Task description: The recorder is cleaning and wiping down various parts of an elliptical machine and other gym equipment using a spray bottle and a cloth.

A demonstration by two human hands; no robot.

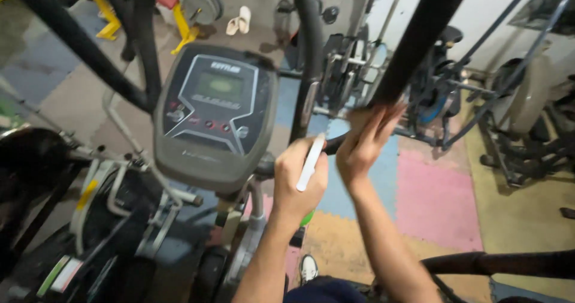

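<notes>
My left hand [297, 183] is closed around a slim white stick-like tool [310, 163]. A bit of something green [306, 218] shows under the palm. This hand sits just right of the grey console [215, 117] of an exercise machine, which has a small display and a row of round buttons. My right hand [364, 142] is a little to the right, its fingers wrapped on the lower end of a thick black padded handlebar [419, 39] that rises up and to the right. The two hands are almost touching.
Another black handlebar [78, 39] crosses the upper left, and a dark bar [509, 262] runs along the lower right. Other exercise machines [443, 93] stand behind, with a yellow frame [182, 30] and weight plate at the back. Coloured foam mats [434, 195] cover the floor. My shoe [308, 268] is below.
</notes>
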